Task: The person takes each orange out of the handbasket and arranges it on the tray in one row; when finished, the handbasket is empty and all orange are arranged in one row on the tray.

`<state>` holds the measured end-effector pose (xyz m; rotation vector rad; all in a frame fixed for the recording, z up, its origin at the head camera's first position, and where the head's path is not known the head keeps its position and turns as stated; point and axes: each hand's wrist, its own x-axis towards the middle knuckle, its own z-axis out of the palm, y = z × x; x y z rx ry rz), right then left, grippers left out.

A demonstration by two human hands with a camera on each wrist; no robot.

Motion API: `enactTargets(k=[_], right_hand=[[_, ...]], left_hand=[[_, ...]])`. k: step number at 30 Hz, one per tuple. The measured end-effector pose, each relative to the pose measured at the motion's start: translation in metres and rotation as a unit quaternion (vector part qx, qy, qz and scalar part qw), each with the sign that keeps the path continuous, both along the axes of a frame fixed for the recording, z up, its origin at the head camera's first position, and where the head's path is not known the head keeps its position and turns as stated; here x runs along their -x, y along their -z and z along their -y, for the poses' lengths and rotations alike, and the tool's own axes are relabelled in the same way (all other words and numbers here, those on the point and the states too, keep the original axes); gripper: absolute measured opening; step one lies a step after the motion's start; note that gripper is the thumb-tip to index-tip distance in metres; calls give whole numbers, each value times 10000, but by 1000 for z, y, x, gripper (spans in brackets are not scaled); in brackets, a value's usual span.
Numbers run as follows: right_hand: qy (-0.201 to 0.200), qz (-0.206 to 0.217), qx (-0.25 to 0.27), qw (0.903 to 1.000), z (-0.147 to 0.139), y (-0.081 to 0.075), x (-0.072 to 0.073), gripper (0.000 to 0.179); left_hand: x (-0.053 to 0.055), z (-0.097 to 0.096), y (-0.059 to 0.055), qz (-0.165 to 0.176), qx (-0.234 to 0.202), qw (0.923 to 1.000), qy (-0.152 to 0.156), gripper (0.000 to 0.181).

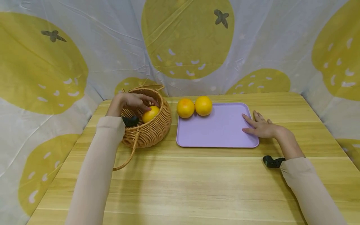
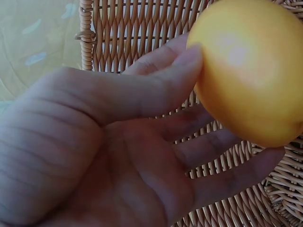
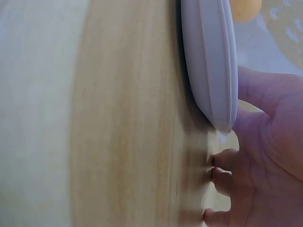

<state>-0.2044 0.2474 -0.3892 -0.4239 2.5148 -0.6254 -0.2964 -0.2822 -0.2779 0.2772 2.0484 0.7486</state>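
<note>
Inside a wicker basket (image 1: 157,134), my left hand (image 1: 133,101) holds an orange (image 1: 151,113) near the right wall. In the left wrist view the thumb (image 2: 189,59) presses the side of the orange (image 2: 251,66), and the other fingers reach behind and under it. Two more oranges, one on the left (image 1: 185,108) and one beside it (image 1: 203,105), sit at the upper left of a lilac tray (image 1: 216,131). My right hand (image 1: 261,127) lies with fingers spread at the tray's right edge, its thumb and forefinger over the rim; the other fingertips touch the table.
The wooden table (image 1: 197,187) carries the basket at left and the tray to its right. The basket's handle (image 1: 132,156) hangs down toward the front. A cloth with yellow fruit prints (image 1: 188,37) hangs behind the table. Dark wrist devices show under both sleeves.
</note>
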Motion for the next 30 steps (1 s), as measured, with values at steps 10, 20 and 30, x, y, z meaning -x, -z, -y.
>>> enactTargets(k=[10,20,30], right_hand=[[10,34,44,10000,0,1,0,82],[18,25,38,10000,0,1,0,82],[2,-1,15,10000,1,-1,-1,82]], left_hand=[[-5,-1,-3,-252,355,9991,-20,60],[-5,0,-6,-63,367,9993,-103,57],[-7,2,-3,-429,549,9970,-342,55]])
